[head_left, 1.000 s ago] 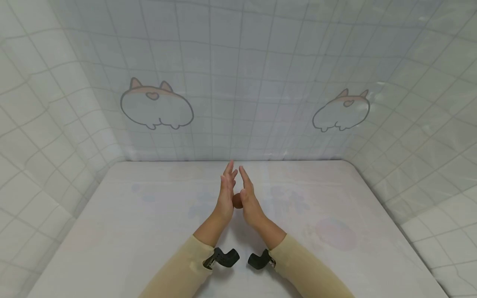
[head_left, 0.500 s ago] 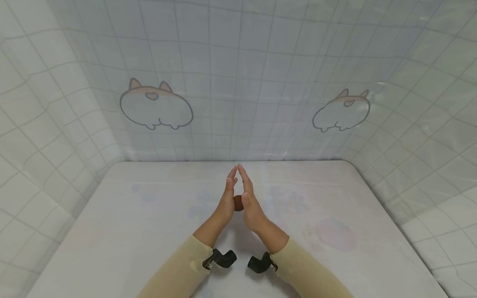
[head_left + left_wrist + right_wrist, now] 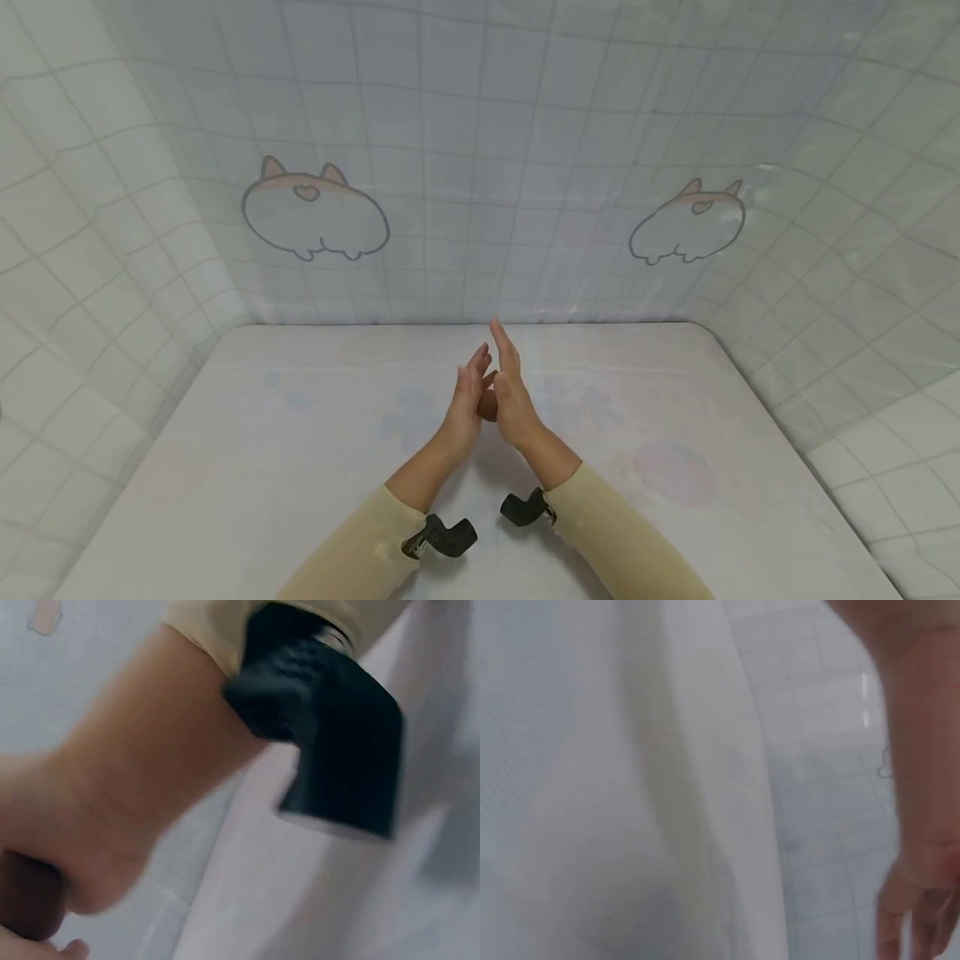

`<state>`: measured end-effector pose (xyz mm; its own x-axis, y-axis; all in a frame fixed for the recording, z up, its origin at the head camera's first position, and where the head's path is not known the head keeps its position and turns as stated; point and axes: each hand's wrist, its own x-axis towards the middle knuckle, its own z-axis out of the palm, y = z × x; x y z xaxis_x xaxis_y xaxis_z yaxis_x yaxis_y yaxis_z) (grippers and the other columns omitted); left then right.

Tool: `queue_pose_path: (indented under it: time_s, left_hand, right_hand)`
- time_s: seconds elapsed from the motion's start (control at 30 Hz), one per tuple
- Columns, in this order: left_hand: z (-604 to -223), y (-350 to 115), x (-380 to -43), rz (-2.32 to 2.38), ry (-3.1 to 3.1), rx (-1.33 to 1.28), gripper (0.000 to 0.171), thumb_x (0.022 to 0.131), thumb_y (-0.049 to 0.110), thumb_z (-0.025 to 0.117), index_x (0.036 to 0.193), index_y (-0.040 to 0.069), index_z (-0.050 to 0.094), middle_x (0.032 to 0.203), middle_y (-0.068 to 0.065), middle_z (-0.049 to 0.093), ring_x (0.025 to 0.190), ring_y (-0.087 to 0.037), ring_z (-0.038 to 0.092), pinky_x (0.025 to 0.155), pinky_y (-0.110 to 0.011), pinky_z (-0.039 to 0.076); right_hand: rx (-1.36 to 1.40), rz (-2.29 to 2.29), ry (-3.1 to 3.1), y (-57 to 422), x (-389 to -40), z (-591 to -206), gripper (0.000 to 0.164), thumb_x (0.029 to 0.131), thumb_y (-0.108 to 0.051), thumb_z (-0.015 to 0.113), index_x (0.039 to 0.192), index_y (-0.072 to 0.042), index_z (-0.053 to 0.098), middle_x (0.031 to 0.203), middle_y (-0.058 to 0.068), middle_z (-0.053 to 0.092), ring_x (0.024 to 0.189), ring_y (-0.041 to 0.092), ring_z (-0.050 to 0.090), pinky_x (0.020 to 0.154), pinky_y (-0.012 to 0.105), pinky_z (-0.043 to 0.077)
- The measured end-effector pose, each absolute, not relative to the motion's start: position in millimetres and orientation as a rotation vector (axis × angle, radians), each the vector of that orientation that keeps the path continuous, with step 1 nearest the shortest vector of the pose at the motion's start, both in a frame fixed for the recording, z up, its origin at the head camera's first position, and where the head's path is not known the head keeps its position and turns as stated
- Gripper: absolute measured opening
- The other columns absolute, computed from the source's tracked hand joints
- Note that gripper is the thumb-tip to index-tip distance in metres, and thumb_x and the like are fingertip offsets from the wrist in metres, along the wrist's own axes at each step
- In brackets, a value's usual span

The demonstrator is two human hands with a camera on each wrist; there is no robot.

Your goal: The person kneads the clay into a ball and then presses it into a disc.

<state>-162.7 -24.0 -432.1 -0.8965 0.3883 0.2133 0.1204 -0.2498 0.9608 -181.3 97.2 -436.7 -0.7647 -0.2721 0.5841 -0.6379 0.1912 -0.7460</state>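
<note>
A small brown ball [image 3: 487, 406] sits between two facing palms in the head view, above the middle of the table. My left hand [image 3: 460, 417] presses it from the left, fingers extended and pointing away. From the other side my right hand [image 3: 516, 410] lies against it, fingers straight and reaching farther forward than the left ones. The palms partly hide the ball. In the left wrist view the brown ball [image 3: 30, 896] shows darkly at the lower left edge, under the heel of a hand. The right wrist view is blurred and leaves the ball out.
A pale table covering [image 3: 262, 467] with faint prints lies beneath both arms. Grid-patterned sheeting [image 3: 480, 167] with cartoon dog drawings rises behind the far edge and along both sides. Black camera mounts [image 3: 450, 537] stick out from the beige sleeves [image 3: 615, 529].
The hands slide against each other: the right has gone forward while the left has drawn back from its earlier lead. Ball and hands have shifted slightly right. The palms stay around the ball.
</note>
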Motion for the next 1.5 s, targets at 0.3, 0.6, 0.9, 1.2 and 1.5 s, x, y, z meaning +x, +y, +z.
queue_pose_path:
  time_s: [0.3,0.6,0.9,1.2,1.5]
  left_hand:
    - [-429.0,-23.5,-165.8,2.27,2.004,0.638,0.087,0.095,0.075,0.001,0.162,0.019,-0.003,0.168,-0.003,-0.002,0.152,-0.032,0.008,0.117,-0.063,0.005]
    - [-433.2,-24.3,-168.3,2.168,2.047,0.63,0.087,0.095,0.075,0.0,0.162,0.02,0.0,0.167,-0.011,0.0,0.151,-0.038,0.01,0.116,-0.065,0.007]
    - [-430.9,-25.8,-165.8,2.167,1.776,0.826,0.096,0.093,0.077,0.002,0.161,0.01,-0.003,0.166,-0.016,-0.006,0.15,-0.042,0.006,0.115,-0.066,0.005]
    - [-425.0,-28.5,-169.6,2.398,1.77,0.894,0.09,0.099,0.072,0.008,0.16,0.007,-0.002,0.167,-0.013,-0.004,0.152,-0.038,0.005,0.117,-0.061,0.001]
    - [-424.4,-32.2,-179.2,2.42,2.038,0.809,0.087,0.097,0.075,0.008,0.162,0.017,-0.002,0.167,-0.005,0.001,0.152,-0.025,0.009,0.118,-0.061,0.003]
  right_hand:
    - [0.886,1.677,-2.121,89.7,-170.7,-440.5,0.095,0.093,-0.08,0.011,0.162,-0.016,0.002,0.167,0.007,0.001,0.152,0.03,0.001,0.111,0.072,0.007]
    - [0.909,1.541,-2.066,88.8,-165.3,-432.0,0.091,0.098,-0.073,0.005,0.16,-0.006,0.004,0.166,0.015,0.005,0.152,0.032,0.005,0.111,0.071,0.009]
    - [0.794,1.636,-2.183,100.4,-182.0,-425.1,0.092,0.094,-0.079,0.011,0.162,-0.017,0.005,0.167,0.006,0.004,0.151,0.026,0.005,0.112,0.068,0.013]
    - [0.84,1.616,-2.306,101.8,-184.0,-442.9,0.094,0.094,-0.079,0.009,0.162,-0.015,0.005,0.167,0.012,0.002,0.152,0.031,0.002,0.111,0.071,0.012]
    - [1.11,1.613,-2.178,93.4,-170.4,-446.6,0.089,0.098,-0.072,0.005,0.161,-0.008,0.001,0.166,0.017,0.0,0.153,0.032,-0.001,0.114,0.068,0.007]
